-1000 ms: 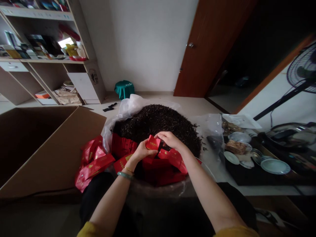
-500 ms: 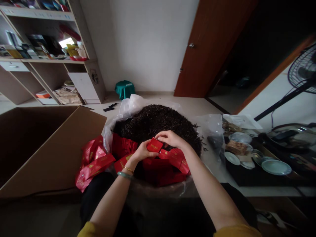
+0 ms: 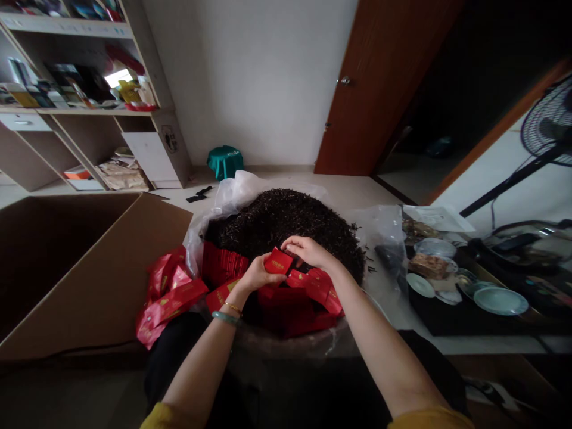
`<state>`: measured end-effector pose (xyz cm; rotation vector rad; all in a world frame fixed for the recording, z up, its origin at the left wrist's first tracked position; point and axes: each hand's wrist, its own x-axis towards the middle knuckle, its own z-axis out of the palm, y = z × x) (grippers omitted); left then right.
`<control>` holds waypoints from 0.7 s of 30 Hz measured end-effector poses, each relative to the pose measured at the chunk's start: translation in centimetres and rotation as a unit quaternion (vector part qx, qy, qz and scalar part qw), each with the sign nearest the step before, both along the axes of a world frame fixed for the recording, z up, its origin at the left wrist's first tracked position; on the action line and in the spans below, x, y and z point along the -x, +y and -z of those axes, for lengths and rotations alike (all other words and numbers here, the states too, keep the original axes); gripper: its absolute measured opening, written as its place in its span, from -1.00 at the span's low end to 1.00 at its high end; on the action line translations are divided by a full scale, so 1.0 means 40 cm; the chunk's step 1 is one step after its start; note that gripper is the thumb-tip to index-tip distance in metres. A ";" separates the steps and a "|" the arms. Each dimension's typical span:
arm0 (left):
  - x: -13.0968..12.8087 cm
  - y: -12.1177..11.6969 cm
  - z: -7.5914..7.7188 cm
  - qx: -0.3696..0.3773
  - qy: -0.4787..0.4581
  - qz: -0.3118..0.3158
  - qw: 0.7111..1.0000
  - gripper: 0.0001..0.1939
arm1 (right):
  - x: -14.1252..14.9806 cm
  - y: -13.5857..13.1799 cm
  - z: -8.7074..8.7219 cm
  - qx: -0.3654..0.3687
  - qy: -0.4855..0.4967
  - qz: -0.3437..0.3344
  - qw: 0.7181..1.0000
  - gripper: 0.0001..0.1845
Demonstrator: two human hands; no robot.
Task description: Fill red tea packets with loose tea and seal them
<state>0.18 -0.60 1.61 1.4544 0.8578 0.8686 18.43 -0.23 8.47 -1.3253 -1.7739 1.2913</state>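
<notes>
The left grip (image 3: 268,273) is closed on the red packet (image 3: 279,261), now tipped flatter than a second ago, while the right grip (image 3: 304,250), fingers curled, stays just beside it, dark leaves (image 3: 290,217) beyond both.

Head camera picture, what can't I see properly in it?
All in the head view:
- Gold writing on the red packet in the left hand: too small.
- Whether the right hand touches that packet: too dim and blurred.
- Inside the cardboard box: hidden by shadow.
- The rest of the fan: cut off by the right edge.
</notes>
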 end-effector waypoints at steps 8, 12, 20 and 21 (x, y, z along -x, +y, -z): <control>-0.002 -0.002 -0.004 0.029 -0.014 0.018 0.999 -0.30 | -0.010 -0.004 -0.005 -0.024 -0.002 -0.023 0.999 -0.81; -0.001 0.000 -0.005 0.017 -0.005 0.015 1.000 -0.31 | -0.009 -0.005 -0.007 0.002 0.005 -0.022 1.000 -0.86; 0.004 0.010 0.014 -0.009 0.001 0.022 1.000 -0.23 | -0.012 -0.001 0.001 0.013 0.008 -0.022 1.000 -0.80; 0.004 0.010 0.014 -0.012 0.014 0.022 1.000 -0.22 | -0.014 -0.001 -0.001 0.011 -0.006 -0.033 0.999 -0.77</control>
